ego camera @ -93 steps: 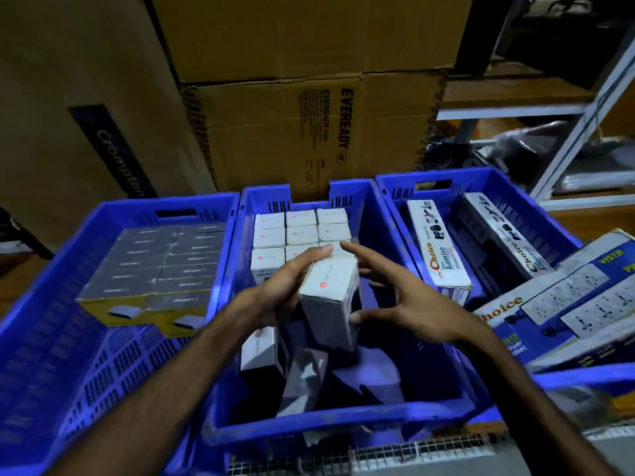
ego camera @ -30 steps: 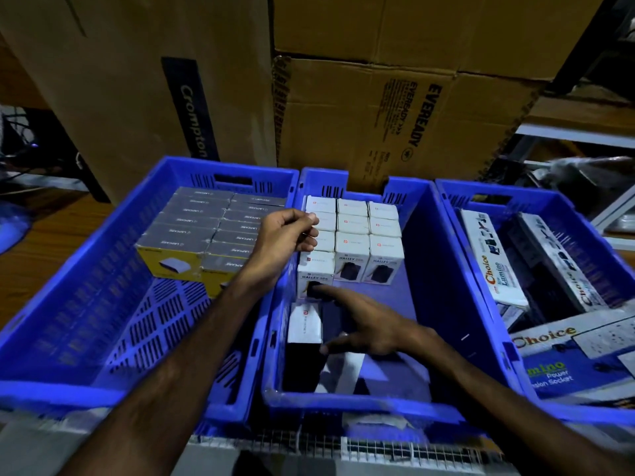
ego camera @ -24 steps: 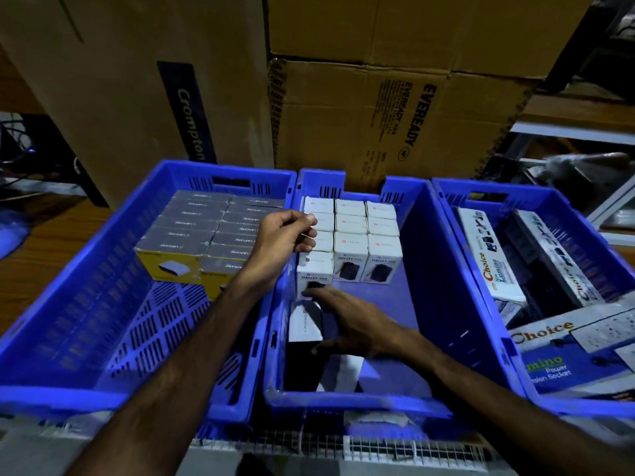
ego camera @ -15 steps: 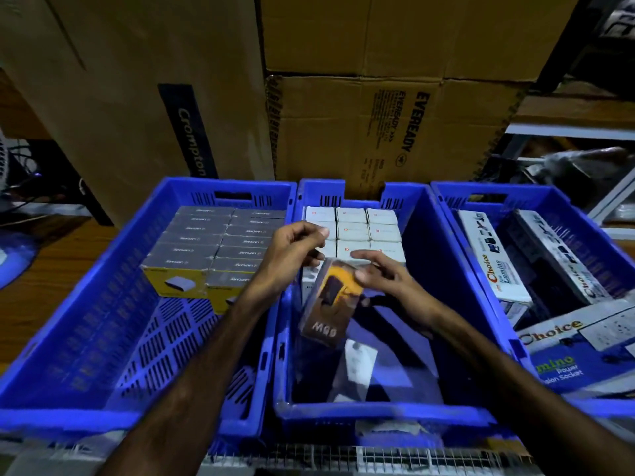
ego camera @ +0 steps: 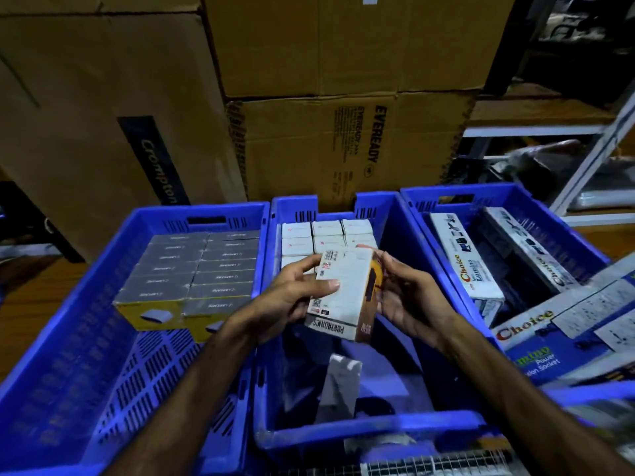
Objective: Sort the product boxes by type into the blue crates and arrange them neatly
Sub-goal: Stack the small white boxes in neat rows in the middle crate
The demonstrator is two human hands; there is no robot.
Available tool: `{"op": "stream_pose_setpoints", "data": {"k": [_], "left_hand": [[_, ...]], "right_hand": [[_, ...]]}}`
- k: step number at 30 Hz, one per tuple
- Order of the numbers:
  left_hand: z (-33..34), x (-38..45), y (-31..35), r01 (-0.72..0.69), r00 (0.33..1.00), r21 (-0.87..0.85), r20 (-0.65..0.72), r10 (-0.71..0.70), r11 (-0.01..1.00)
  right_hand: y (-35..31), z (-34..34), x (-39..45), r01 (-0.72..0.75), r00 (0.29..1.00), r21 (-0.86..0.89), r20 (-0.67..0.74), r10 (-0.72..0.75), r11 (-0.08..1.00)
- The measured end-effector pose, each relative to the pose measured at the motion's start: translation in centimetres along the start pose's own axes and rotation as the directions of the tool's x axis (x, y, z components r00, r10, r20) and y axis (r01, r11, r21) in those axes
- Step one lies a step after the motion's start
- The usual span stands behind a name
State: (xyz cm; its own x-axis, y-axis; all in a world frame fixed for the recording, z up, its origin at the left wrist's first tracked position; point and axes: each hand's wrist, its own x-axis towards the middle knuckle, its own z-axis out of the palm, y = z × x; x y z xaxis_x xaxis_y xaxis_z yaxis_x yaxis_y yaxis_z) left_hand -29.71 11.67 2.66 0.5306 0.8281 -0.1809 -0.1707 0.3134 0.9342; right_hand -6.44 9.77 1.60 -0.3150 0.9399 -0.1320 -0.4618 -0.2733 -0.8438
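three blue crates side by side, cardboard cartons stacked behind; both hands clamped on one white product box, raised above the middle crate and tilted, barcode at its far end, "portronics" lettering upside down along its near end, an orange-brown side face turned toward the right hand; left hand gripping the box's left edge, thumb pressed flat on the white top face, fingers curled underneath; right hand cupping the right side, fingertips touching the far upper corner; behind the held box, small white boxes packed upright in neat rows against the far wall of the middle crate; nearer in that crate, a loose pale box lying tilted on the dark floor, blurred; left crate with grey-topped, yellow-sided boxes in two tidy columns filling its far half, bare perforated floor in the near half; right crate with long white "choice" boxes leaning lengthwise; a larger blue-and-white "choice" carton resting across that crate's near right corner; wooden floor visible at far left.
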Motion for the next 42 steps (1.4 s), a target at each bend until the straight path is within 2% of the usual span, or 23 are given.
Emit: {"op": "stream_pose_setpoints", "data": {"k": [3, 6, 7, 9, 11, 12, 14, 16, 17, 19, 21, 22, 24, 27, 28, 29, 31, 35, 38, 40, 42], "left_hand": [[-0.3, 0.4, -0.5, -0.117, 0.984, 0.203, -0.108, 0.141, 0.972], [-1.1, 0.5, -0.4, -0.245, 0.946, 0.383, -0.105, 0.306, 0.891], [-1.0, 0.6, -0.4, -0.286, 0.932, 0.408, -0.091, 0.350, 0.867], [-0.2, 0.9, -0.6, -0.376, 0.891, 0.461, -0.057, 0.450, 0.804], [0.8, 1.2, -1.0, -0.467, 0.838, 0.546, 0.022, 0.546, 0.695], [1.3, 1.4, -1.3, -0.518, 0.794, 0.618, 0.089, 0.602, 0.592], [1.8, 1.9, -2.0, -0.628, 0.646, 0.733, 0.302, 0.701, 0.262], [1.7, 2.2, -2.7, -0.698, 0.493, 0.715, 0.529, 0.691, -0.049], [1.5, 2.2, -3.1, -0.696, 0.471, 0.706, 0.587, 0.658, -0.132], [0.9, 2.1, -3.5, -0.644, 0.507, 0.743, 0.593, 0.625, -0.182], [0.2, 1.8, -3.5, -0.574, 0.564, 0.811, 0.493, 0.662, -0.114], [0.0, 1.6, -3.3, -0.537, 0.598, 0.843, 0.402, 0.693, -0.026], [-0.1, 1.5, -2.7, -0.476, 0.663, 0.851, 0.182, 0.726, 0.222], [0.4, 1.2, -2.2, -0.433, 0.795, 0.671, -0.031, 0.606, 0.602], [0.7, 1.2, -2.0, -0.400, 0.835, 0.635, -0.044, 0.549, 0.660], [0.9, 1.3, -1.8, -0.362, 0.867, 0.647, -0.031, 0.498, 0.671], [0.9, 2.0, -1.9, -0.298, 0.905, 0.756, 0.031, 0.423, 0.582], [0.4, 4.2, -2.6, -0.237, 0.917, 0.905, 0.089, 0.389, 0.354], [-0.4, 5.5, -2.6, -0.205, 0.927, 0.966, 0.141, 0.347, 0.155], [-1.0, 6.0, -2.7, -0.138, 0.955, 0.990, 0.126, 0.270, 0.027], [-1.9, 6.4, -3.0, -0.074, 0.977, 0.994, 0.089, 0.195, -0.085]], "right_hand": [[-0.4, 0.0, -0.7, 0.088, 0.995, -0.197, -0.024, -0.095, 0.976], [-0.8, -0.3, -1.6, 0.159, 0.982, -0.489, -0.008, -0.186, 0.858], [-0.9, -0.5, -1.9, 0.157, 0.984, -0.518, 0.009, -0.179, 0.841], [-0.9, -0.5, -2.1, 0.079, 0.995, -0.451, -0.024, -0.100, 0.889], [-1.0, -0.5, -2.2, -0.078, 0.994, -0.352, -0.100, 0.046, 0.933], [-1.0, -0.5, -2.3, -0.157, 0.986, -0.319, -0.104, 0.130, 0.935], [-0.9, -0.7, -2.2, -0.257, 0.966, -0.294, -0.070, 0.247, 0.921], [-0.8, -0.9, -2.0, -0.292, 0.956, -0.296, -0.088, 0.279, 0.909], [-0.5, -1.3, -1.9, -0.303, 0.953, -0.295, -0.094, 0.288, 0.906], [-0.1, -1.8, -1.8, -0.295, 0.955, -0.263, -0.062, 0.290, 0.919], [0.2, -2.0, -1.7, -0.218, 0.976, -0.217, -0.036, 0.215, 0.952], [0.3, -2.2, -1.6, -0.161, 0.987, -0.240, -0.033, 0.158, 0.957], [0.4, -2.5, -1.4, -0.055, 0.998, -0.388, -0.039, 0.043, 0.920], [0.8, -3.3, -1.0, 0.004, 0.997, -0.608, -0.060, -0.051, 0.794], [0.9, -3.5, -0.8, 0.008, 0.996, -0.668, -0.064, -0.068, 0.744], [1.1, -3.6, -0.6, 0.013, 0.995, -0.707, -0.064, -0.082, 0.708], [1.8, -3.8, -0.1, 0.020, 0.993, -0.733, -0.064, -0.098, 0.680], [2.5, -4.2, 1.2, 0.014, 0.993, -0.791, -0.062, -0.103, 0.612], [2.2, -4.5, 1.4, 0.002, 0.987, -0.890, -0.072, -0.145, 0.456], [1.7, -5.0, 1.1, -0.009, 0.976, -0.940, -0.082, -0.202, 0.341], [1.3, -5.5, 0.7, 0.009, 0.967, -0.959, -0.064, -0.247, 0.284]]}}
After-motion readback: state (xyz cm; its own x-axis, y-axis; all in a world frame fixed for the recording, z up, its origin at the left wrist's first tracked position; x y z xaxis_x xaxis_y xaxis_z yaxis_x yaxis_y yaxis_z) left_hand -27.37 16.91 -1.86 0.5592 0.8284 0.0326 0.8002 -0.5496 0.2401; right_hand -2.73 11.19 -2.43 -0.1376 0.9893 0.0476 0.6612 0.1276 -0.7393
